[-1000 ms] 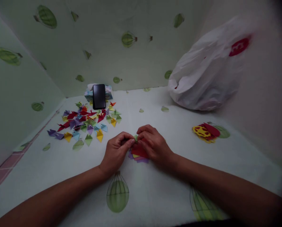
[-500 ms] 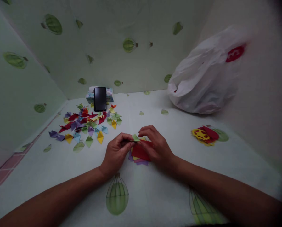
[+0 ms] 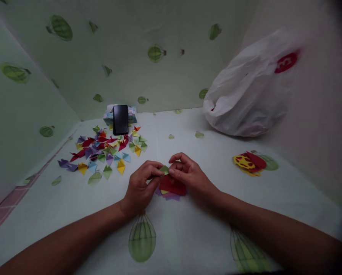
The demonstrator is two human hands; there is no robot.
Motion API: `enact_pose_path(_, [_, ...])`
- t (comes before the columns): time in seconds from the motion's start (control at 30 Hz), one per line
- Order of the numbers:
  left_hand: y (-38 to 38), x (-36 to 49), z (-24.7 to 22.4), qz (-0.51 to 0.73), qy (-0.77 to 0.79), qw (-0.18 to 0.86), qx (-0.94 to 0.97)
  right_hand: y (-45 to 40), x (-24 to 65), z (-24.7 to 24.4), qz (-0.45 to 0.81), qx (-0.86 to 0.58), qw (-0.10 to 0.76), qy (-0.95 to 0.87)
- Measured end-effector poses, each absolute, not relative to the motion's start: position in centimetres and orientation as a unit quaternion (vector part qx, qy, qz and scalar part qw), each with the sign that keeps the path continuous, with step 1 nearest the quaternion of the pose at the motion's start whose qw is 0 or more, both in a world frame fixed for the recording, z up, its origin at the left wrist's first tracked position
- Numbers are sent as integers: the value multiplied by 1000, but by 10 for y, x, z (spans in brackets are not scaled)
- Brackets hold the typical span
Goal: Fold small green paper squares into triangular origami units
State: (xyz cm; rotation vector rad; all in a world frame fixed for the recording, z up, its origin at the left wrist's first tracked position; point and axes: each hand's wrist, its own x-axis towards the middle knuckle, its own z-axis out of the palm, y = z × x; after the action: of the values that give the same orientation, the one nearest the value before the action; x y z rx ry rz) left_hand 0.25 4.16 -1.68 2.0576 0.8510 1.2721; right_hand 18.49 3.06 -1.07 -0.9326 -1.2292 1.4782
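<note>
A small folded piece of green origami paper point(image 3: 164, 170) is held up between both hands. My left hand point(image 3: 142, 185) is closed, its thumb and fingers pinching the paper's left side. At the right corner, my right hand point(image 3: 191, 175) pinches it between thumb and fingertips, the other fingers curled. Just beneath lies a loose stack of coloured paper sheets point(image 3: 172, 186), red on top with yellow, pink and purple edges showing. To the left spreads a pile of small folded paper pieces point(image 3: 102, 149) in red, purple, green, blue and yellow.
Behind the pile, a black phone point(image 3: 120, 120) leans on a tissue box point(image 3: 133, 114). A white plastic bag point(image 3: 245, 91) stands at the back right. Red and yellow cut-out shapes point(image 3: 247, 163) lie on the right of the balloon-print cloth point(image 3: 182, 236).
The green paper has turned, showing more of its flat face. My right fingers have closed in on its right corner; its thumb has shifted up off the red sheet.
</note>
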Motion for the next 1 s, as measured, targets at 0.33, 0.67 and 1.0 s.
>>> enact_pose_path(0.33, [41,4,-13,477,326,285,765,31,185,-4,502,-401,523,-560])
enact_pose_path(0.67, [36,9,-10,459,353,602,550,34,189,-9,437,-394,522,-618])
enact_pose_path(1.0, [33,11,-6,482,366,550,576,28,191,-9,321,-383,483,-719])
